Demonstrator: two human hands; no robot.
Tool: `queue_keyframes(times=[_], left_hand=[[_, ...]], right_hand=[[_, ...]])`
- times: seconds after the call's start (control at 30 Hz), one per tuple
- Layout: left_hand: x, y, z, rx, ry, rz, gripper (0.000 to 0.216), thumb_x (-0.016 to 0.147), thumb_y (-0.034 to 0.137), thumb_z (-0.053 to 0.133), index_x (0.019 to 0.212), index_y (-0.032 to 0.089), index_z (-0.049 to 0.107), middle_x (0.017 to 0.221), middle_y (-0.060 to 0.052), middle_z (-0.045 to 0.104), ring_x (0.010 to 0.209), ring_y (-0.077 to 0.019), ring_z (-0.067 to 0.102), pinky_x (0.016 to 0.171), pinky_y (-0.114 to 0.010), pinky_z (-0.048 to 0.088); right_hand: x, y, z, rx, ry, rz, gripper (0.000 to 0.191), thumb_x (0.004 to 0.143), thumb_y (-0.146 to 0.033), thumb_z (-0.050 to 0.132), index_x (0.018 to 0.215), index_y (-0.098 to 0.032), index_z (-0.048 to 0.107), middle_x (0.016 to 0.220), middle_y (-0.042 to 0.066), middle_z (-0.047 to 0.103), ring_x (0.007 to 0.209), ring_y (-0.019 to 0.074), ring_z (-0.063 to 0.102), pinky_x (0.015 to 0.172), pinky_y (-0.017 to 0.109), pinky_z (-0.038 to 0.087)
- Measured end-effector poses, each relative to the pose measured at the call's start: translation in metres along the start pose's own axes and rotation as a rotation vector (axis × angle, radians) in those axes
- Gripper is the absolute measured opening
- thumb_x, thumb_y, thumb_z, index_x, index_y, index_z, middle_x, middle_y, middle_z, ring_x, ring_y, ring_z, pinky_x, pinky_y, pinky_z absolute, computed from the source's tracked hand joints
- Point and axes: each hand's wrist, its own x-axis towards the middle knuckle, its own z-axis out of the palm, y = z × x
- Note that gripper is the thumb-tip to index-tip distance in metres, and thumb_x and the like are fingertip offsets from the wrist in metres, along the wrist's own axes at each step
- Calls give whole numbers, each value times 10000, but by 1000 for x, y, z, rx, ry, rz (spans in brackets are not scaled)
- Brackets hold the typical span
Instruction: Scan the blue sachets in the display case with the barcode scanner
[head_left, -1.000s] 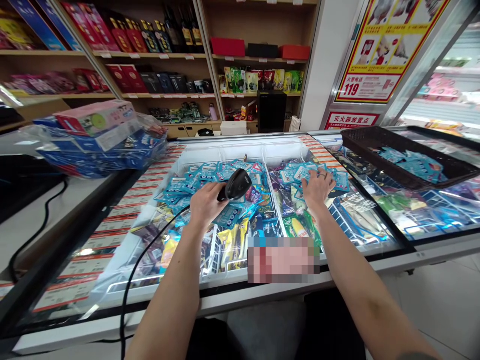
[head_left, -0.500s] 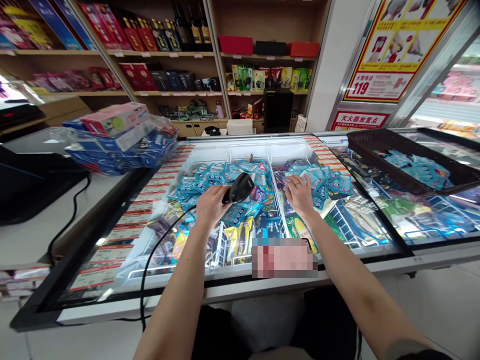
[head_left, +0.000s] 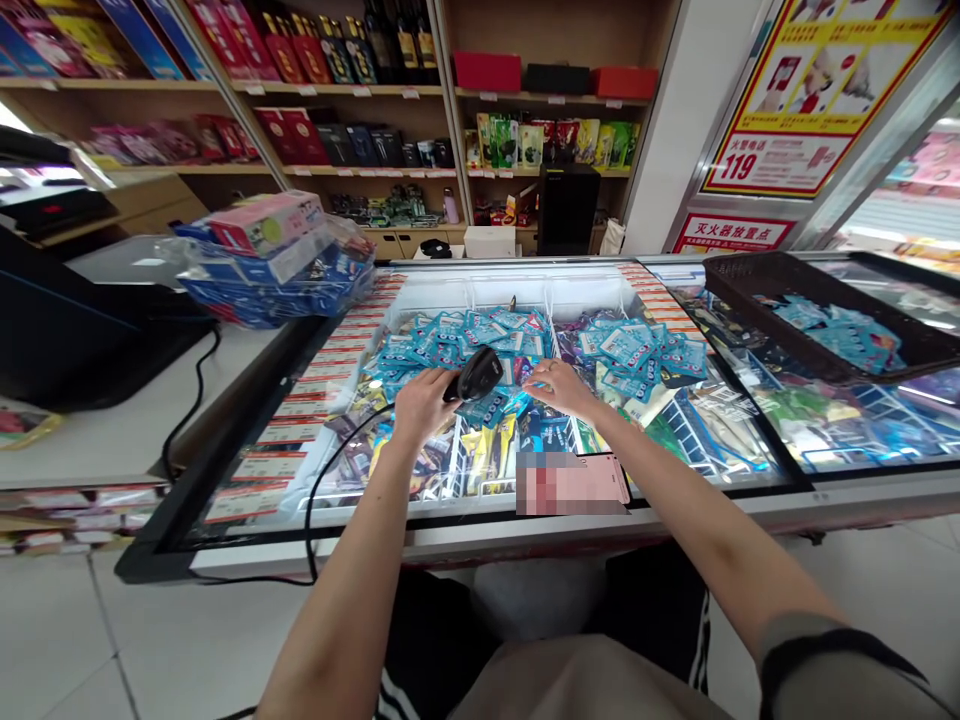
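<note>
My left hand (head_left: 421,405) is wrapped around the handle of a black barcode scanner (head_left: 480,374), whose head points right and whose cable trails down to the left. Beneath and beyond it, a pile of small blue packets (head_left: 427,345) lies on the glass top of a chest freezer (head_left: 352,535). My right hand (head_left: 559,388) hovers at the right side of that pile, its fingers apart and reaching left, with nothing visible in them. Another heap of blue packets (head_left: 630,345) sits just beyond my right hand.
A phone (head_left: 600,482), partly blurred, lies at the freezer's front edge. On the right stands a dark tray (head_left: 739,300) with more blue packets. Plastic-wrapped boxes (head_left: 277,270) are stacked at the left. The scanner's cable (head_left: 311,500) crosses the front edge. Stocked shelves (head_left: 337,90) stand behind.
My right hand has moved left from the right heap to the edge of the left pile. My left hand keeps the scanner in about the same place. The view has shifted slightly.
</note>
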Motion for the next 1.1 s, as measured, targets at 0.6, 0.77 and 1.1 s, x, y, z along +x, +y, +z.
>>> queue_keyframes(times=[0.6,0.77,1.1], left_hand=[[-18,-6,-5,-56,-7,-34,352,805,370,552,1118,214,592,986,-69,647,947,-231,578,695,-285,406],[-19,-4,-7,-67,-8,-45,373,795,400,556,1116,216,596,988,-61,652,947,-229,586,713,-285,418],[-24,0,-9,-106,4,-138,367,776,409,566,1086,218,612,1019,-61,660,965,-234,594,706,-279,425]], right_hand=[[18,-27,7,207,-163,520,236,732,-398,678,829,-183,674,849,22,684,804,166,621,721,262,418],[4,-17,-7,257,-166,509,314,783,-462,616,953,-203,668,895,13,692,796,146,636,674,225,436],[19,-78,13,-168,-141,482,758,579,-756,624,992,-120,642,1067,196,613,1068,358,527,882,473,406]])
